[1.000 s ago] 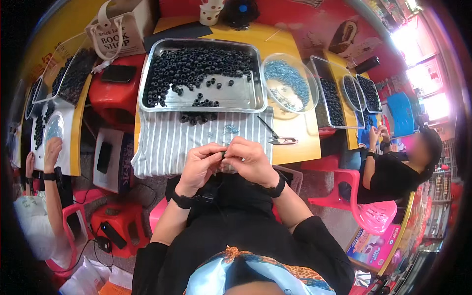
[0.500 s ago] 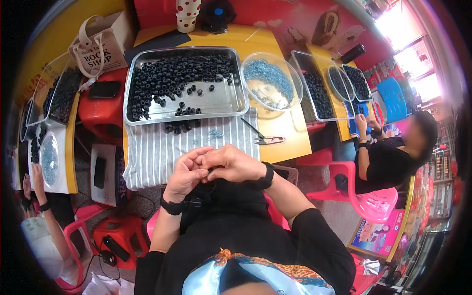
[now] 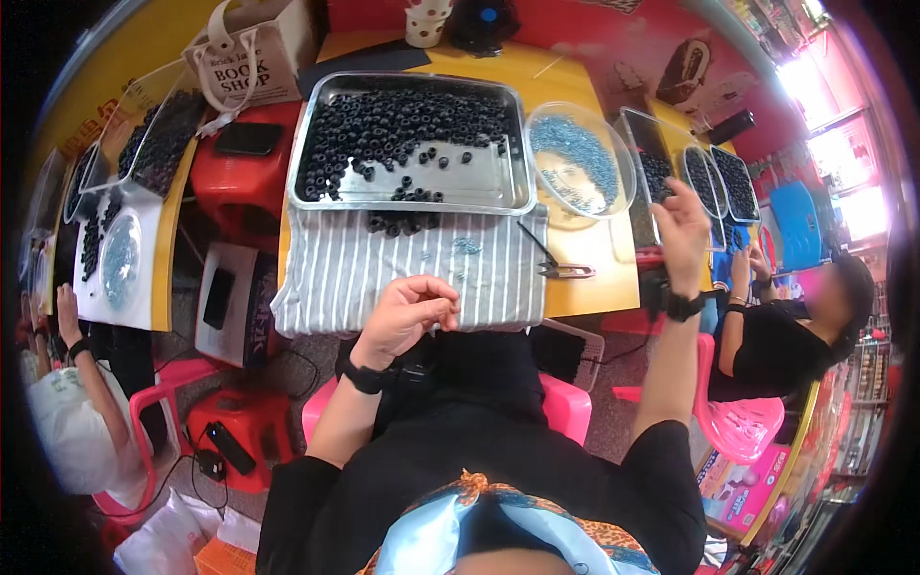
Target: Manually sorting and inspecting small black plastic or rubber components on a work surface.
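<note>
My left hand (image 3: 414, 311) is just past the near edge of a grey-and-white striped cloth (image 3: 326, 278), fingers and thumb pinched together on something too small to make out. Well apart from it, my right hand (image 3: 682, 228) is raised beyond the table's right edge, fingers curled toward the thumb; anything in them is too fine to see. Black beads (image 3: 383, 134) fill much of a metal tray (image 3: 460, 196) in front of me. A small pile of black beads (image 3: 398, 223) and a few light-blue bits (image 3: 467, 246) lie on the cloth.
A round clear tub (image 3: 628, 172) of light-blue bits stands right of the tray. Thread snips (image 3: 569, 271) and a thin black tool (image 3: 538, 243) lie by the cloth's right side. People work at side tables, one person (image 3: 781, 340) at right. A red stool (image 3: 244, 177) holds a phone.
My hands were together over my lap; now they are apart, the right swung out and up to the right. The left is slightly farther right. The whole view has shifted.
</note>
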Demonstrator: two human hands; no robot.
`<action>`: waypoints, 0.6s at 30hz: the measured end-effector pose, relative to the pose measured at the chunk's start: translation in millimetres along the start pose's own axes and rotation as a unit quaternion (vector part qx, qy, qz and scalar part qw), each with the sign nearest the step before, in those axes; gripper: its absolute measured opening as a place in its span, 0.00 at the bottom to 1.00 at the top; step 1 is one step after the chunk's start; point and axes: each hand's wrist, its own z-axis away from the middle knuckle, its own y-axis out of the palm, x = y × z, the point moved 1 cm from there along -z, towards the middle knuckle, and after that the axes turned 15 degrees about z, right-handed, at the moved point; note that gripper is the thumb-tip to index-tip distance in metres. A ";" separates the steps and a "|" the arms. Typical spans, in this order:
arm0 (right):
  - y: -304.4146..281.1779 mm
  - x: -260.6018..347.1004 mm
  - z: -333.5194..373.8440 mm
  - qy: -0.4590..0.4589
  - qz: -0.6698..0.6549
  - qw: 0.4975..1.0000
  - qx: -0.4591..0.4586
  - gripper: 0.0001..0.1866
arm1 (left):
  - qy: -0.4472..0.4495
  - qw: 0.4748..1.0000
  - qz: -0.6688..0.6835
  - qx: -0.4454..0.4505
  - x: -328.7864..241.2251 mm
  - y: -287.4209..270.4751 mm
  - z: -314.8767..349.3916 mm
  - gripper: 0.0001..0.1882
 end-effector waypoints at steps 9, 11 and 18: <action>112.0 99.8 85.0 -0.164 -0.096 0.950 0.249 0.09 | 0.010 1.000 -0.007 0.026 1.0 -5.1 4.4 0.03; 139.6 127.7 94.6 -0.230 -0.053 0.945 0.225 0.10 | 0.006 1.000 -0.007 0.018 1.6 -5.2 3.9 0.03; 189.1 175.0 72.7 -0.295 0.136 0.912 0.249 0.07 | -0.003 0.999 0.006 0.035 1.4 -5.0 6.6 0.04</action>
